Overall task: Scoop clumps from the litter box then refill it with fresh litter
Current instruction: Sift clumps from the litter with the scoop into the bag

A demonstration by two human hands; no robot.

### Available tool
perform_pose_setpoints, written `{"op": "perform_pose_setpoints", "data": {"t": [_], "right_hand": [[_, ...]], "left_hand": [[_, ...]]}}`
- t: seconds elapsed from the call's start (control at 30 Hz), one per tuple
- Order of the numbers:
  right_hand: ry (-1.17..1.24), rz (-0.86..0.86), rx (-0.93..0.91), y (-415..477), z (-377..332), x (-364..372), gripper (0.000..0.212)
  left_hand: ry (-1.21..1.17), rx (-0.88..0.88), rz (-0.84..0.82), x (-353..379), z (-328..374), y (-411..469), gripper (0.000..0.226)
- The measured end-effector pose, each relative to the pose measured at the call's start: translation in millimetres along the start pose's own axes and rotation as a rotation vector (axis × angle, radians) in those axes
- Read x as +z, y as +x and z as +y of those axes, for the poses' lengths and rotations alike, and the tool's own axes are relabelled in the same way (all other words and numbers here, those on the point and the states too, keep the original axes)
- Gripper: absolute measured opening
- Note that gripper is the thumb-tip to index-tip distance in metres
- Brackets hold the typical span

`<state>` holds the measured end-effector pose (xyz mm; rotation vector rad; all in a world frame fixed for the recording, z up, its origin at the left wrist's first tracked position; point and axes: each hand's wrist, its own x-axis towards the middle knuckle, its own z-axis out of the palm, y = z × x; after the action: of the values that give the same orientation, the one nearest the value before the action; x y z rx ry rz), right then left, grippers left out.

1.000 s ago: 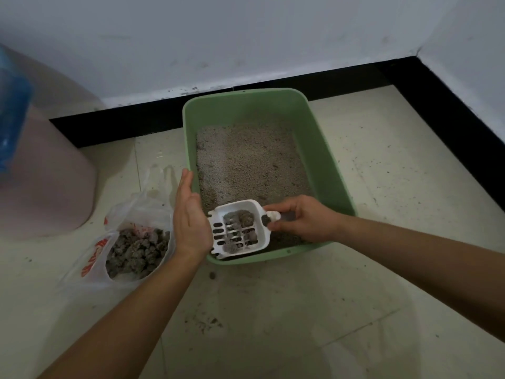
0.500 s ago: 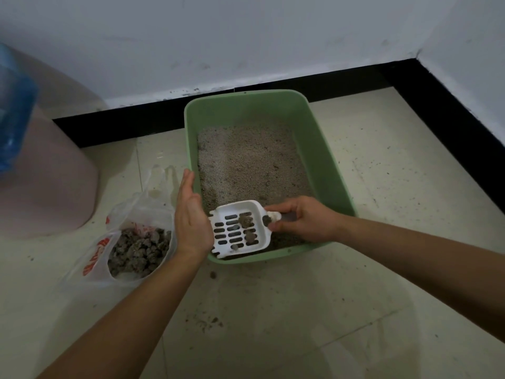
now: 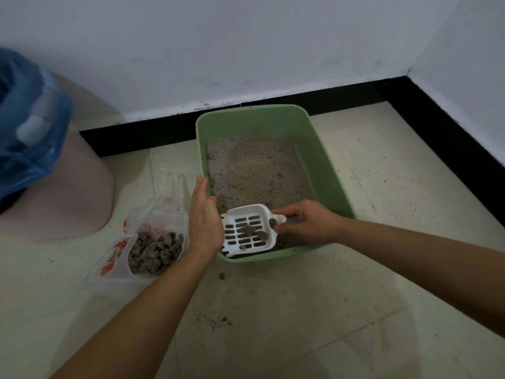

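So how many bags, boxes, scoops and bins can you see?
Bags: 2, the blue bag and the clear plastic bag with clumps
Boxes: 1, the green litter box
Scoops: 1, the white litter scoop
Bins: 1, the pink bin
Total: 5

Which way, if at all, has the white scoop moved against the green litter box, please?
No: the scoop stays over the near left corner of the litter box, gripped by the right hand.
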<state>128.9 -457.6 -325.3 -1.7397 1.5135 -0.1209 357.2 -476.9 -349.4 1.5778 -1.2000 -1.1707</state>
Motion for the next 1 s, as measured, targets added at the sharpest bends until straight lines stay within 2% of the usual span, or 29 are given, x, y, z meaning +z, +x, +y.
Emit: {"op": "perform_pose_setpoints", "data": {"t": [0.1,0.13,0.23,0.3,0.37,0.43,0.5,0.6,0.7,0.77,0.87,0.93,1.0], "right_hand": [[0.031,0.032,0.006,-3,-12,-13,0.031],[0.035,0.056,0.007,-3,-18,-18,0.028],[0.082,0.131,-0.012,0,-53,-28,0.025],[0.026,0.217,-0.045,7,-83,-34,0.026],[-0.168,0.316,-0.103,16,-117,-33,0.029],[-0.401,0.343,-0.152,23,-151,-22,0.031],[-0.709,0.288,-0.254,24,-181,-2,0.026],[-1.145,0.196,-0.585,25,-206,36,0.015],[-1.359,0.189,-0.699,28,-211,51,0.007],[-1.366,0.251,-0.707,30,-211,49,0.007],[-1.252,0.241,-0.657,31,-202,44,0.024],[-1.059,0.246,-0.548,28,-199,34,0.027],[-0.786,0.354,-0.417,25,-192,17,0.030]], "left_hand": [[-0.097,-0.111,-0.101,-20,4,10,0.046],[-0.123,-0.140,-0.077,-31,8,12,0.043],[0.060,0.006,0.134,-74,24,17,0.035],[0.204,0.036,0.235,-107,23,20,0.032],[0.387,-0.003,0.262,-135,13,19,0.036],[0.517,-0.069,0.242,-154,1,13,0.045],[0.588,-0.125,0.202,-166,-11,5,0.049],[0.629,-0.224,0.136,-176,-23,-4,0.047],[0.682,-0.255,0.151,-178,-27,-10,0.041],[0.697,-0.244,0.186,-179,-25,-11,0.036],[0.651,-0.238,0.255,-181,-21,-9,0.032],[0.613,-0.248,0.309,-180,-18,-6,0.028],[0.648,-0.204,0.367,-174,-15,-4,0.026]]}}
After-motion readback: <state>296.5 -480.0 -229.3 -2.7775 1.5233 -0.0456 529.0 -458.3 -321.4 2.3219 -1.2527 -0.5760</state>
